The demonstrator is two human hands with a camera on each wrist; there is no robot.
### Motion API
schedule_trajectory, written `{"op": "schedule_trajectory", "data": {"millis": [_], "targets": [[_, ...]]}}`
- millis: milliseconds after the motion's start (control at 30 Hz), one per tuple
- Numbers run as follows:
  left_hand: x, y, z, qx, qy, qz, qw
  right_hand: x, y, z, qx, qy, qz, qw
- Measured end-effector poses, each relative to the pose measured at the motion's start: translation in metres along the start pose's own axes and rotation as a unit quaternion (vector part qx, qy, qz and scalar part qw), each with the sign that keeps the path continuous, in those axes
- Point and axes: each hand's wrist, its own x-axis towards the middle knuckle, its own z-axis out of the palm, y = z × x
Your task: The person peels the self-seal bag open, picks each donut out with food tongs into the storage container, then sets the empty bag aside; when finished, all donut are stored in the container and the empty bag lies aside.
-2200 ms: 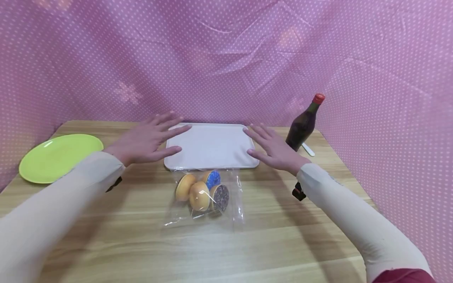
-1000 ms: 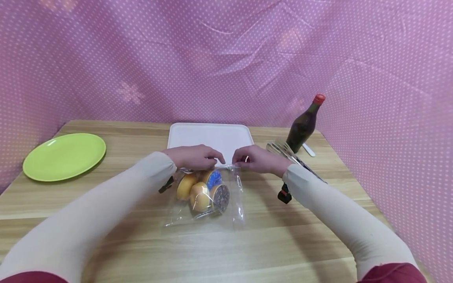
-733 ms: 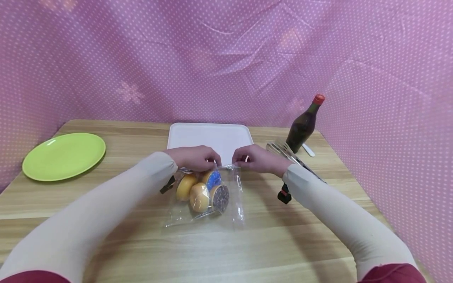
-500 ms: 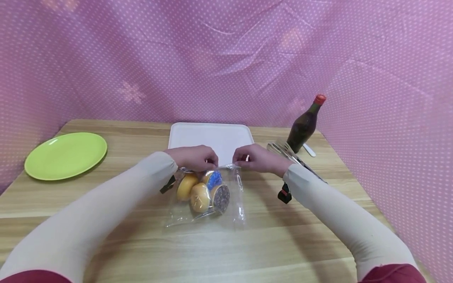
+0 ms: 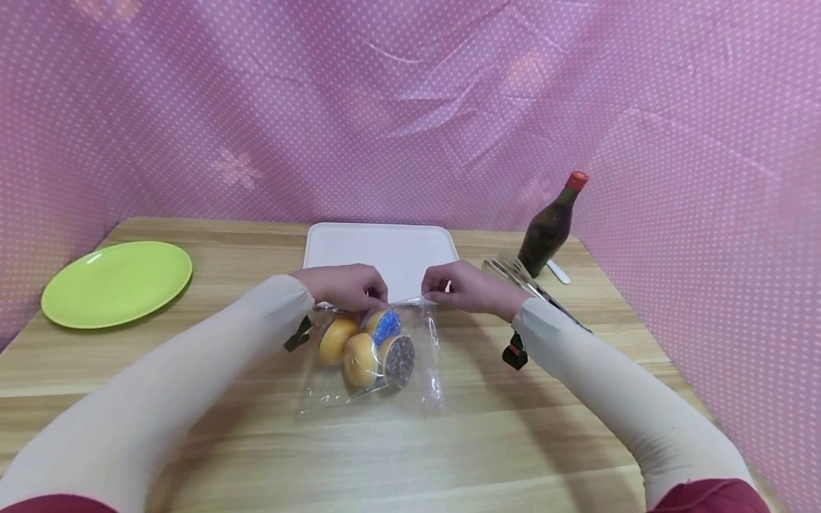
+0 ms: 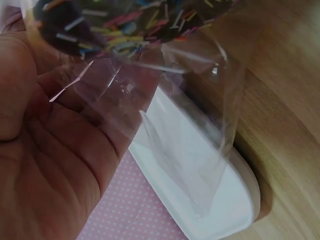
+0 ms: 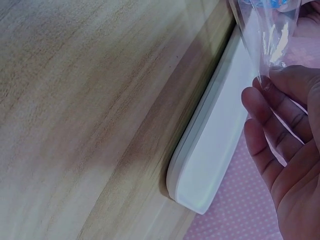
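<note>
A clear plastic bag (image 5: 431, 363) lies mid-table with several doughnuts inside, among them a blue-topped one (image 5: 388, 325) and one with a dark sprinkled top (image 5: 400, 360). My left hand (image 5: 349, 285) pinches the bag's far edge, above the doughnuts. At the right end of that same edge, my right hand (image 5: 467, 286) pinches the plastic between thumb and forefinger. The right wrist view shows the bag's corner (image 7: 270, 45) gathered there, the other fingers loosely bent. Close up in the left wrist view, a dark doughnut with coloured sprinkles (image 6: 135, 27) partly covers the left fingers.
Behind the bag lies a white tray (image 5: 385, 249). A lime-green plate (image 5: 118, 285) rests at the left. On the right stand a dark bottle with a red cap (image 5: 546, 231) and, lying beside it, metal utensils (image 5: 529, 285) and a white handle (image 5: 559, 272). Pink dotted cloth (image 5: 410, 128) surrounds the table.
Both hands, earlier spread open above the tray's sides, have come together onto the bag's far edge and pinch it. The left hand has since shifted slightly left; the right stays put.
</note>
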Motion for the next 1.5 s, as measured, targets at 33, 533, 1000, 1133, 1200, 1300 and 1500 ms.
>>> {"op": "schedule_trajectory", "data": {"millis": [33, 533, 1000, 1133, 1200, 1300, 1500], "targets": [[0.0, 0.0, 0.0, -0.001, 0.0, -0.002, 1.0, 0.0, 0.0, 0.0, 0.0, 0.0, 0.001, 1.0], [-0.005, -0.002, 0.005, -0.011, 0.004, -0.016, 0.9998, -0.009, 0.004, 0.0, 0.049, 0.013, 0.018, 0.9986], [-0.007, -0.009, 0.007, -0.029, 0.011, -0.006, 0.9995, -0.022, 0.012, -0.001, 0.028, 0.03, 0.039, 0.9984], [-0.007, -0.009, 0.007, -0.035, 0.012, -0.002, 0.9993, -0.023, 0.009, -0.001, 0.028, 0.036, 0.052, 0.9976], [-0.006, -0.01, 0.008, -0.034, 0.014, 0.001, 0.9993, -0.023, 0.008, -0.001, 0.029, 0.04, 0.055, 0.9972], [-0.005, -0.01, 0.007, -0.03, 0.016, 0.004, 0.9994, -0.022, 0.006, -0.002, 0.024, 0.049, 0.057, 0.9969], [-0.005, -0.009, 0.007, -0.015, 0.023, -0.004, 0.9996, -0.024, -0.008, -0.004, 0.007, 0.046, 0.099, 0.994]]}}
